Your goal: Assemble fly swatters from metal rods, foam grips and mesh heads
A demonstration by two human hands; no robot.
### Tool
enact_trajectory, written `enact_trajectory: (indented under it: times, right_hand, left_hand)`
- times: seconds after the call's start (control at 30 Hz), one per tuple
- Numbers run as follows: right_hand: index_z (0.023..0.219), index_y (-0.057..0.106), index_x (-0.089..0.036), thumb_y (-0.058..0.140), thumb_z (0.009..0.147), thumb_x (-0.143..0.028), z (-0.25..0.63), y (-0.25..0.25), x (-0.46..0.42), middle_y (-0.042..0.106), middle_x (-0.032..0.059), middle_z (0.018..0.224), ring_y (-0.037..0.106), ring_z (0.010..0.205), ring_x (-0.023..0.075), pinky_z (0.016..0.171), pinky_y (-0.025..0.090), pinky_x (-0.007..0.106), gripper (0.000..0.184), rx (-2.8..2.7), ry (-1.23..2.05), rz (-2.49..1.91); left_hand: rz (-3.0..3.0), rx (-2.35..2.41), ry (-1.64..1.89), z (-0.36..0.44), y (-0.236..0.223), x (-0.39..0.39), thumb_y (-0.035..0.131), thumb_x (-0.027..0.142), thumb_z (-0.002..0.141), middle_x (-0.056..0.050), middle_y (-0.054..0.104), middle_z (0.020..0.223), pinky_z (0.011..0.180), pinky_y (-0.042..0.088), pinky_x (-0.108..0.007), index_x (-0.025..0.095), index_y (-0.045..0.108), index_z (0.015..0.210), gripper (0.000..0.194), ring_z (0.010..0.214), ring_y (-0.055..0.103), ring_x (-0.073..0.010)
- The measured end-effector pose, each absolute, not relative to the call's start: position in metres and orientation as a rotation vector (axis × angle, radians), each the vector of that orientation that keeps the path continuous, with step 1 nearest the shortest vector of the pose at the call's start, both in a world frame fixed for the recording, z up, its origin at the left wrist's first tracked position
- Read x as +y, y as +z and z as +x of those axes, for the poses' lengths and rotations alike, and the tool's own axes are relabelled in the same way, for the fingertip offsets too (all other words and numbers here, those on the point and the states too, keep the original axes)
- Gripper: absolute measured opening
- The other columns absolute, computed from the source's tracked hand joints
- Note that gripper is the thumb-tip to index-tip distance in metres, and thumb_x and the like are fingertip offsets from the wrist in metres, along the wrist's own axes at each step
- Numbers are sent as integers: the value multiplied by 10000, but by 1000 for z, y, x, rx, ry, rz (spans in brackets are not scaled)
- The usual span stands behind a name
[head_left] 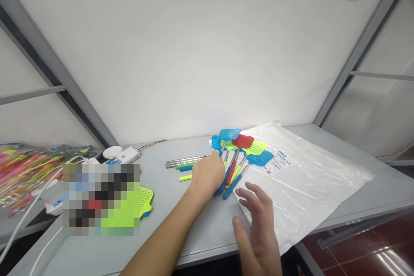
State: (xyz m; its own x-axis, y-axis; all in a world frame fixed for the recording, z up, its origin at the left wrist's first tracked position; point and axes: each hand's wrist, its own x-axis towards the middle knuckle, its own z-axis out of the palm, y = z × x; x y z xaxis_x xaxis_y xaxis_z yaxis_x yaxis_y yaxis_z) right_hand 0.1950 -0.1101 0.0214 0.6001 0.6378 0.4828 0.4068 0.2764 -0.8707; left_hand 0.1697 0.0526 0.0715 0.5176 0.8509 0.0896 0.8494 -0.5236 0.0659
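My left hand (209, 173) is closed around a blue fly swatter (230, 133), whose mesh head rises beyond the fingers. The grip itself is mostly hidden by the hand. Just right of it lie a red fly swatter (243, 141), a yellow-green fly swatter (256, 148) and another blue fly swatter (261, 158), fanned out with handles toward me. They rest partly on a white plastic bag (304, 185) with a printed label (278, 161). Fingers apart and holding nothing, my right hand (258, 224) hovers by the bag's near left edge.
Metal rods (184, 161) and loose coloured handles (185, 177) lie left of my left hand. Yellow-green swatter heads (146, 200) sit farther left beside a blurred-out patch. Power strips (126, 155) and white cables line the table's left side. A white wall (207, 60) stands behind.
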Motion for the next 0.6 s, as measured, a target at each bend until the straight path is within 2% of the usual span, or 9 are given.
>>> enact_trajectory:
  times: [0.23, 0.33, 0.47, 0.6]
  right_hand:
    - [1097, 586, -269, 491, 925, -296, 230, 24, -111, 482, 81, 1273, 459, 1214, 274, 996, 367, 481, 198, -881, 114, -1436]
    - [1071, 599, -262, 491, 927, -314, 234, 23, -108, 489, 78, 1262, 469, 1201, 262, 998, 367, 462, 188, -893, 150, -1470]
    - [1073, 598, -261, 485, 934, -310, 236, 20, -109, 492, 73, 1261, 474, 1198, 249, 996, 372, 440, 185, -939, 179, -1494]
    - [1095, 590, -266, 495, 935, -284, 244, 14, -112, 501, 69, 1249, 496, 1179, 237, 973, 405, 418, 187, -1073, 149, -1515]
  left_hand:
    - [2763, 1474, 159, 180, 56, 46, 367, 324, 919, -125, 636, 953, 648, 474, -374, 163, 586, 1062, 307, 798, 662, -286]
    - [2812, 1403, 172, 179, 55, 45, 408, 324, 902, -113, 625, 940, 656, 466, -365, 171, 619, 981, 272, 853, 641, -290]
    - [2861, 1339, 252, 176, 58, 45, 349, 334, 950, -110, 613, 937, 696, 444, -369, 172, 619, 960, 316, 922, 605, -287]
    - [2888, 1261, 325, 155, 66, 38, 325, 348, 979, -74, 600, 904, 676, 412, -342, 195, 596, 926, 316, 870, 590, -245]
